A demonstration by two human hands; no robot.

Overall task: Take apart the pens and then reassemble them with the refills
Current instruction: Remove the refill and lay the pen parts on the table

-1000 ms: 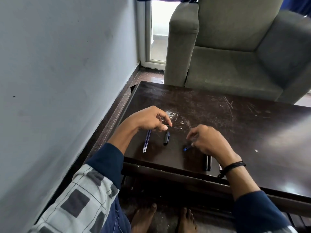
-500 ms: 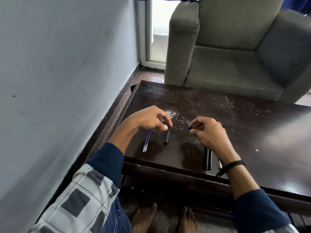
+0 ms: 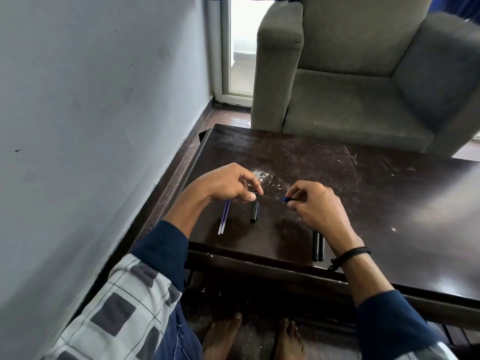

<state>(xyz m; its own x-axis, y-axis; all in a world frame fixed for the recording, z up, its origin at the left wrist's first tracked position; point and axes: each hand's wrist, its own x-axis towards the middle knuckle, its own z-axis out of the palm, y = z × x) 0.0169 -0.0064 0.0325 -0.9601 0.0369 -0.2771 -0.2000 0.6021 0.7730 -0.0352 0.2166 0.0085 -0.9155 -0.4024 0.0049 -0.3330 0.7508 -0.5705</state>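
Note:
My left hand (image 3: 224,185) pinches one end of a thin dark pen refill (image 3: 268,197), held level just above the dark wooden table (image 3: 376,193). At the refill's other end sits a small blue tip piece (image 3: 285,199), which my right hand (image 3: 315,206) pinches. Two blue refills (image 3: 224,216) lie side by side on the table under my left wrist. A black pen cap (image 3: 254,212) rests just below the held refill. Two black pen barrels (image 3: 318,246) lie together by the front edge, partly hidden by my right wrist.
A grey armchair (image 3: 363,74) stands against the table's far edge. A grey wall (image 3: 91,126) runs close along the table's left side. My bare feet (image 3: 249,339) rest on the floor under the table's front edge.
My right hand rose from the table with the blue tip piece and came to the free end of the refill that my left hand holds. My left hand stayed in place.

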